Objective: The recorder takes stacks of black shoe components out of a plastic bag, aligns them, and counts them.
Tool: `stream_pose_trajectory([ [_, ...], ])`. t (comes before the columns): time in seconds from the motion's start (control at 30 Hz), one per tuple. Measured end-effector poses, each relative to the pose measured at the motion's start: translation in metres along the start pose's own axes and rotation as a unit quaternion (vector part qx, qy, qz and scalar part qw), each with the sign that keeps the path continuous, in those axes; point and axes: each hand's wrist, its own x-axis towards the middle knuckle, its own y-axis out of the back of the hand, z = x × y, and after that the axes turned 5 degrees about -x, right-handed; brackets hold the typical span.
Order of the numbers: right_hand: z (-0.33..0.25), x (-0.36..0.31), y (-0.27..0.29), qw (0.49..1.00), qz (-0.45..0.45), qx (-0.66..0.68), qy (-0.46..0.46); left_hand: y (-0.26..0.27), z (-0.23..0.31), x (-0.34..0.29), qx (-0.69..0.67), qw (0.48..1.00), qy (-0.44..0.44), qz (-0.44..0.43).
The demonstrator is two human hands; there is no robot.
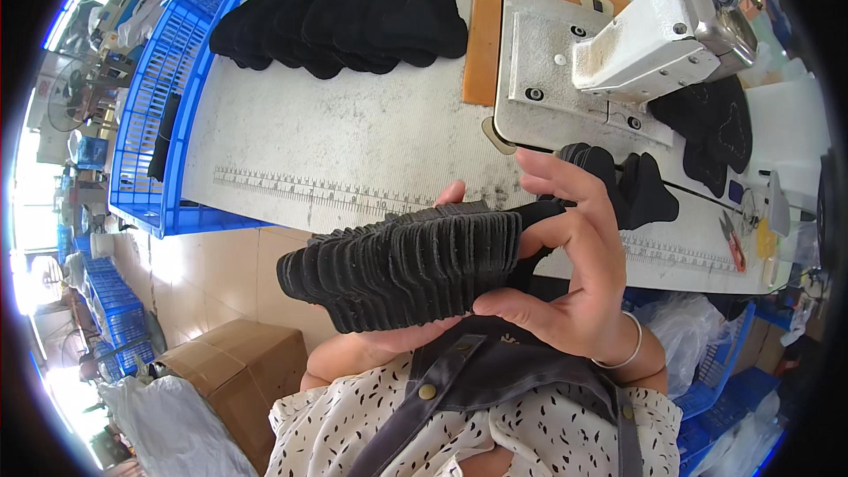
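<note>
A thick stack of black fabric pieces (397,256), set on edge side by side, is held up in front of me above the table's near edge. My left hand (406,337) is closed around it from below, with one fingertip showing over its far side. At the stack's right end is my right hand (574,287). Its thumb and a bent finger grip black fabric there, and its other fingers curve above. Just beyond the right hand, more small black pieces (649,194) lie on the table. How many pieces the right hand grips is hidden.
A white sewing machine (609,62) stands at the far right, black pieces (720,124) beside it. Overlapping black pieces (353,18) lie on the table (265,124) at far left. A blue crate (146,141) adjoins it. Red-handled snips (735,243) lie right; a cardboard box (234,371) stands lower left.
</note>
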Motion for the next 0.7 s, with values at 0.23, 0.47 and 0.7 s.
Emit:
stream_pose_trajectory([
  [0.23,0.0014,-0.0027,0.0030,0.999,-0.025,0.027,-0.028,-0.0005,-0.0009,-0.0005,0.065,0.998,-0.013,0.020],
  [0.47,0.0041,-0.0020,0.0009,0.999,-0.027,0.035,-0.024,0.0032,0.0004,-0.0033,0.141,0.989,-0.010,0.033],
  [0.7,0.0037,-0.0001,0.0000,0.997,-0.025,0.063,-0.021,0.0036,0.0032,0.0011,-0.063,0.997,0.032,0.029],
])
